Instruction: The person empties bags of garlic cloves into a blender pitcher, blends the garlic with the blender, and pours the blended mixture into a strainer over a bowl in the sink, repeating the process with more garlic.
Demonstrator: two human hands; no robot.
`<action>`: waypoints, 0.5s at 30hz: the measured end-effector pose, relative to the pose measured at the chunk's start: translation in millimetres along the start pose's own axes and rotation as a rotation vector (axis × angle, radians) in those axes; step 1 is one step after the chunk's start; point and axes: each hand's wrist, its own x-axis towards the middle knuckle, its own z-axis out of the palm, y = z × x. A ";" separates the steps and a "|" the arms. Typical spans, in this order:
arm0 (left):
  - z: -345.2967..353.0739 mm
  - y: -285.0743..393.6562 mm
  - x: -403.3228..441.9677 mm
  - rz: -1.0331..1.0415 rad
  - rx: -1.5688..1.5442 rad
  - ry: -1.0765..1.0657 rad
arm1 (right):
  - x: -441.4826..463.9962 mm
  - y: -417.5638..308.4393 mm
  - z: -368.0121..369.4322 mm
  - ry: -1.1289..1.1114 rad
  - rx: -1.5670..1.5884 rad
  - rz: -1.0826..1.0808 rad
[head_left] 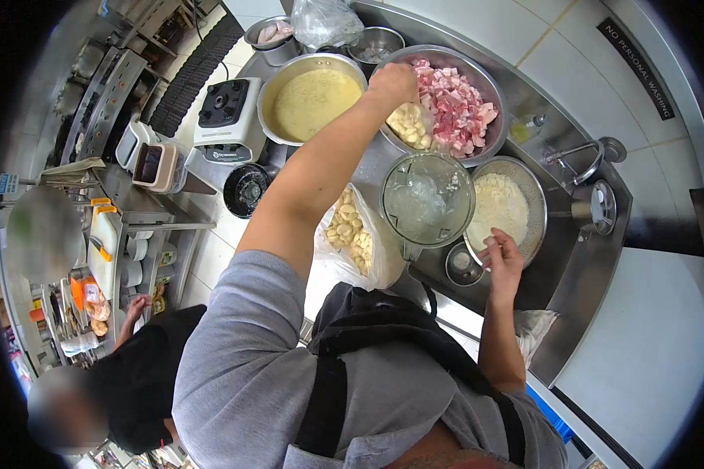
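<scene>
Left hand (397,83), upper centre of frame: fingers curled downward at the left side of a wide, round, silver metal bowl (496,87); fingertips hidden, so cannot tell whether they are clamped on anything. Nearest item: a bunch of pale cream cloves (409,127), apparently in clear plastic, inside that bowl. It lies directly below the hand in the frame and slightly right; long axis runs roughly top to bottom. Pink-and-white diced meat (460,109) adjoins it on the right.

Right hand (503,263), right of centre: fingers bent, thumb side toward the left, at the lower edge of a round metal bowl of white powder (499,205). Cannot tell whether the tips meet or pinch something.

Relation: left hand is clearly nearer the cloves; right hand is well apart, lower right, with a round, grey-rimmed mesh strainer (446,227) roughly between.
</scene>
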 end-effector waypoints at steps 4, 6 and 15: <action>-21.4 9.2 -1.3 0.061 -0.041 0.009 | 26.6 -26.9 5.1 -0.016 0.007 -0.083; -39.6 10.5 -3.1 0.054 -0.057 0.008 | 48.4 -34.1 13.6 -0.037 0.020 -0.130; -167.4 81.0 -66.8 -0.106 -0.691 0.002 | 146.7 -106.4 72.1 -0.134 0.267 -0.125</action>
